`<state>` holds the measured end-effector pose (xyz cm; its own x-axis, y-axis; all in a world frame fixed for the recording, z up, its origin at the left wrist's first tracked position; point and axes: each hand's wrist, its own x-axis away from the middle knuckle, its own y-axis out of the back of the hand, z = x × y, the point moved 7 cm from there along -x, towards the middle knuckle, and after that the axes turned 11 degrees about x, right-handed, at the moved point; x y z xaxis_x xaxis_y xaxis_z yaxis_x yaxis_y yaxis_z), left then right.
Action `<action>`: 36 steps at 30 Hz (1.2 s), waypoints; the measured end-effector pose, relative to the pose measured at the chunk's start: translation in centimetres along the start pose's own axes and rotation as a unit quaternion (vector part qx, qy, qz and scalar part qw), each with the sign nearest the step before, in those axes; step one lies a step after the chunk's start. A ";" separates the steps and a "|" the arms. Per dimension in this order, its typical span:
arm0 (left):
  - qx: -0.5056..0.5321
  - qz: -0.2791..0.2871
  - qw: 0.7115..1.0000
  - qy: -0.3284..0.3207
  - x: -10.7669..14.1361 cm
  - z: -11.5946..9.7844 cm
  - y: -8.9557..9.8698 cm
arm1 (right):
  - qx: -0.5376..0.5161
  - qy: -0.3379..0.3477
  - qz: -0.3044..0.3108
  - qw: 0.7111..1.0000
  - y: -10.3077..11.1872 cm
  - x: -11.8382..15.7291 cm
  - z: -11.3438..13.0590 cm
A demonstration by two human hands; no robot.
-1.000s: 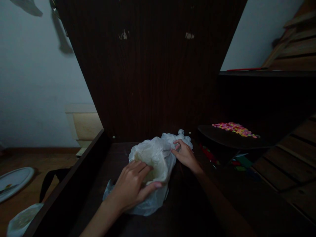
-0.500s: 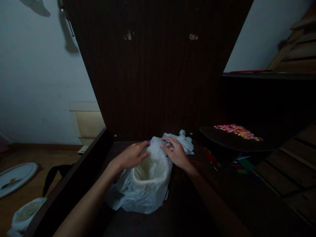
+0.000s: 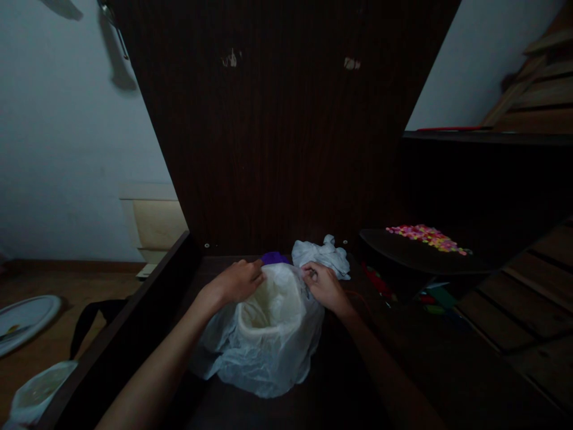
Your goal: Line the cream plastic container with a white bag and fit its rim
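Observation:
A small pale bin [image 3: 259,330] stands on the dark wooden surface, lined with a thin white plastic bag [image 3: 273,373] that folds over its rim and hangs loosely around the outside. My left hand [image 3: 239,280] is closed at the bin's far left rim, fingers curled over the bag's edge. At the far right rim, my right hand [image 3: 324,288] pinches the bag between thumb and fingers. Behind the bin lie a purple item [image 3: 274,258], partly hidden, and a crumpled white plastic bag [image 3: 322,255].
A dark upright panel [image 3: 286,137] rises behind the bin. On the right, a dark curved shelf [image 3: 389,248] carries a heap of small pink and yellow pieces [image 3: 430,237]. A raised dark board [image 3: 120,334] edges the left side; beyond it on the floor is another bag-lined container [image 3: 42,388].
The bunched bag part at the far rim has been spread open and drawn down outside. My hands have moved apart slightly, and the purple item behind now shows more.

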<state>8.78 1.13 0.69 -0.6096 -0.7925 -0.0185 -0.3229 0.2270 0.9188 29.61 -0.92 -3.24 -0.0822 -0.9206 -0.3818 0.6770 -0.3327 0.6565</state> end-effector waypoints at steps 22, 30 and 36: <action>0.021 -0.176 0.979 -0.097 0.7 -2.6 2.7 | 0.111 0.049 0.095 0.988 5.1 3.9 6.8; 0.038 -0.226 0.968 -0.105 1.1 -2.7 3.1 | 0.134 0.053 0.138 0.980 6.3 5.1 6.0; 0.099 -0.086 0.985 -0.113 1.5 -4.6 1.5 | 0.098 0.037 0.103 0.989 6.0 4.1 6.0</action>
<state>10.74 -2.36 3.88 -0.6722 -0.6877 -0.2744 -0.5567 0.2250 0.7996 28.97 -7.92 3.05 0.1007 -0.9581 -0.2682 0.5190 -0.1794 0.8357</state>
